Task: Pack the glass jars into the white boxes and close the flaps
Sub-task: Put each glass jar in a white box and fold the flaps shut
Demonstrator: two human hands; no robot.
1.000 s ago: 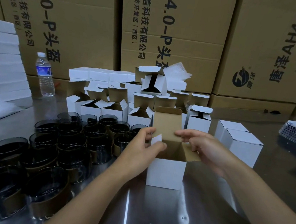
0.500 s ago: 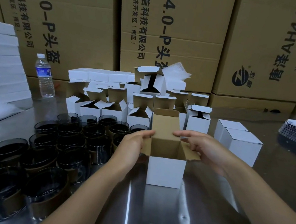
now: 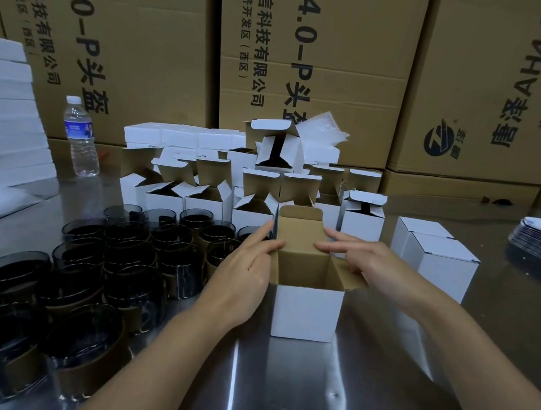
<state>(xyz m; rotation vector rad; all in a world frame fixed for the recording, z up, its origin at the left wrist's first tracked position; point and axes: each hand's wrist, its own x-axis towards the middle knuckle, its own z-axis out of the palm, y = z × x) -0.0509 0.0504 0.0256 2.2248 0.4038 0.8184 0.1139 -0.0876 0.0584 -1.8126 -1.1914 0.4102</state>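
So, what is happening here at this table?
A person is packing at a metal table. Both hands are at one open box: the left hand touches its left edge, the right hand its rear flap. The box looks empty, with its flaps up. Dark glass jars stand clustered to the left, other open boxes wait behind, and two closed boxes sit to the right.
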